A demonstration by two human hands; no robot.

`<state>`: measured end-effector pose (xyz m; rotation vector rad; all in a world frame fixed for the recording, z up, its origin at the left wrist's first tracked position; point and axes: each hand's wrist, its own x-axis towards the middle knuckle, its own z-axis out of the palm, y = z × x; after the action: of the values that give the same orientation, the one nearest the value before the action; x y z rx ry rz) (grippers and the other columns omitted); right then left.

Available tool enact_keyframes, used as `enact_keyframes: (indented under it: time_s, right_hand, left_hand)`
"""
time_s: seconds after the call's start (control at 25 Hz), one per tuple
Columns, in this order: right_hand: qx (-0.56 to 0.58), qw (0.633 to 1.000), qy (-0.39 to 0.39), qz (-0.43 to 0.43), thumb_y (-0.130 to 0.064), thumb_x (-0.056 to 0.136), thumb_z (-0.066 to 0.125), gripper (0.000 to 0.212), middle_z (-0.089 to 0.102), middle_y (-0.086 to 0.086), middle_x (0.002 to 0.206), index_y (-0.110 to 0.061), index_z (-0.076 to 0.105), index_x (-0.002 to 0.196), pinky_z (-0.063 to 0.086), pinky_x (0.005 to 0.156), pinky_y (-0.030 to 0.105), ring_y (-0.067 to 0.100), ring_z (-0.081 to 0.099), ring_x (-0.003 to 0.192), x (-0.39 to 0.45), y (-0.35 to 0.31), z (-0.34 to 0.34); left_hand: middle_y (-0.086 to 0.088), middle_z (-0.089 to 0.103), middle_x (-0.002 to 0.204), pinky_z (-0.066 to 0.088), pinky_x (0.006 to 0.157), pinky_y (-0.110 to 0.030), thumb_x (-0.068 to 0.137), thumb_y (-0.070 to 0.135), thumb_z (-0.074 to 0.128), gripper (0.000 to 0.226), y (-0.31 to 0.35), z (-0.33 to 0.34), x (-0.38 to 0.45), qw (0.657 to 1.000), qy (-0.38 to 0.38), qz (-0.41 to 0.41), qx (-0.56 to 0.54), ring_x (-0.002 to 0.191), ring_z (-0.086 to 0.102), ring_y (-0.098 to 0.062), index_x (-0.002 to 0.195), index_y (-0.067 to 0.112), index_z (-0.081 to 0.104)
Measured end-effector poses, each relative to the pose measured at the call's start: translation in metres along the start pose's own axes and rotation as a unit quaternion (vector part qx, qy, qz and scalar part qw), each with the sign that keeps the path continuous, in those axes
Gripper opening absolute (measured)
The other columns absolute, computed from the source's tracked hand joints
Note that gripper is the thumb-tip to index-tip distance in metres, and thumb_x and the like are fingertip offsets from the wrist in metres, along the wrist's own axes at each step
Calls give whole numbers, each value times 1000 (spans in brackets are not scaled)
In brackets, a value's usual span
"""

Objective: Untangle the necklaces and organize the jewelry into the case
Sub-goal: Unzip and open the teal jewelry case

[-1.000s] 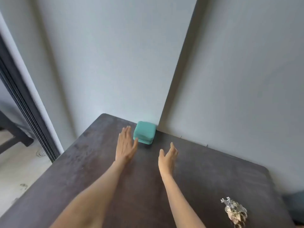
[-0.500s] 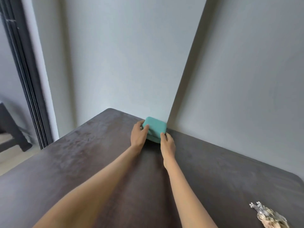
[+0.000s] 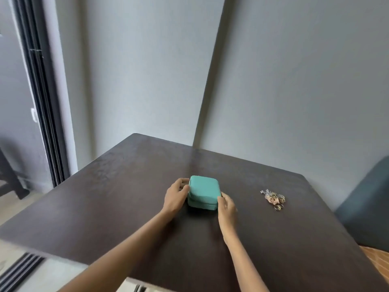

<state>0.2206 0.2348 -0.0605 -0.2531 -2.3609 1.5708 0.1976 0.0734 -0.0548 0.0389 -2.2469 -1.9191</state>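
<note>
Two bare hands of yours clasp the small teal, rounded-square zip case (image 3: 203, 191), which sits closed near the middle of the dark brown wooden table (image 3: 109, 199). Your left hand (image 3: 175, 196) cups the case's left side, fingers curled around its far corner and thumb pressed to the near edge. Your right hand (image 3: 227, 205) is half closed against the case's near right corner, with fingertips touching the side wall. Well apart to the right, a tangled heap of silver and gold chains and rings (image 3: 273, 198) lies loose on the tabletop, untouched by either hand.
</note>
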Motion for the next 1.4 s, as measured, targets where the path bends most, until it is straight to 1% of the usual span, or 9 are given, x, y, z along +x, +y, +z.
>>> enact_keyframes:
  time_s: [0.16, 0.32, 0.48, 0.72, 0.84, 0.96, 1.12, 1.28, 1.4]
  right_hand:
    - [-8, 1000, -4, -6, -16, 94, 41, 35, 63, 2, 125, -18, 62, 122, 40, 84, 25, 21, 56, 114, -15, -13, -11]
    - [-37, 998, -50, -13, -36, 95, 47, 42, 57, 2, 133, -18, 52, 133, 38, 92, 26, 21, 51, 122, -19, -16, -9]
    - [-62, 996, -66, 0, -55, 83, 56, 70, 46, 3, 143, -20, 39, 142, 37, 107, 38, 20, 43, 129, -14, -11, -5]
    - [-46, 997, -57, 1, -35, 94, 44, 49, 47, 5, 141, -21, 38, 141, 37, 98, 35, 24, 45, 127, 2, -10, -3]
    - [-8, 1000, 1, 16, -53, 81, 39, 48, 65, 5, 111, -21, 58, 111, 43, 80, 34, 24, 58, 100, 2, -7, 1]
    - [47, 997, 47, 26, -49, 90, 43, 40, 64, 1, 77, -14, 58, 77, 47, 74, 38, 26, 60, 79, 5, -3, -2]
    - [16, 1000, 9, 5, -29, 92, 53, 36, 64, -3, 63, -15, 57, 59, 45, 69, 34, 23, 62, 73, 2, -2, 1]
    - [33, 999, 11, 7, -12, 86, 54, 11, 65, 2, 74, -15, 56, 76, 42, 68, 33, 27, 60, 77, 3, -4, 1]
    - [3, 999, 45, 7, 4, 85, 42, 32, 59, 12, 113, -10, 52, 111, 41, 82, 29, 28, 56, 102, 10, -2, -1]
  left_hand:
    - [-5, 66, 89, 50, 71, -15, 89, 4, 53, 42, 2, -24, -4, 992, -49, 28, 112, 68, 64, -1, 130, 8, 46]
    - [-10, 41, 140, 35, 106, -30, 82, 16, 70, 80, -3, -34, 10, 979, -145, 11, 141, 130, 41, -23, 147, 11, 22]
    - [5, 43, 141, 23, 118, -41, 56, 55, 77, 105, -20, -37, 28, 957, -241, -14, 160, 134, 38, -15, 145, 34, 26]
    - [12, 54, 116, 30, 111, -32, 45, 62, 75, 67, -14, -34, 31, 962, -214, -21, 168, 121, 42, -14, 106, 47, 51]
    - [6, 55, 110, 42, 97, -24, 62, 37, 84, 52, -18, -32, 30, 980, -172, 20, 100, 107, 52, -14, 105, 35, 55]
    - [-3, 53, 100, 47, 80, -17, 80, 8, 71, 30, -18, -31, 30, 993, -103, 47, 45, 90, 53, -17, 102, 22, 56]
    - [-3, 66, 102, 47, 87, -28, 96, 24, 51, 14, -8, -32, 20, 996, -91, 22, 4, 94, 59, -18, 95, 30, 64]
    - [8, 43, 136, 35, 106, -29, 68, 71, 52, 66, -5, -31, 10, 958, -184, 78, 204, 120, 46, -12, 129, 45, 48]
    - [0, 25, 149, 33, 109, -34, 79, 56, 61, 55, -6, -27, 7, 932, -141, 161, 291, 130, 36, -20, 131, 41, 50]
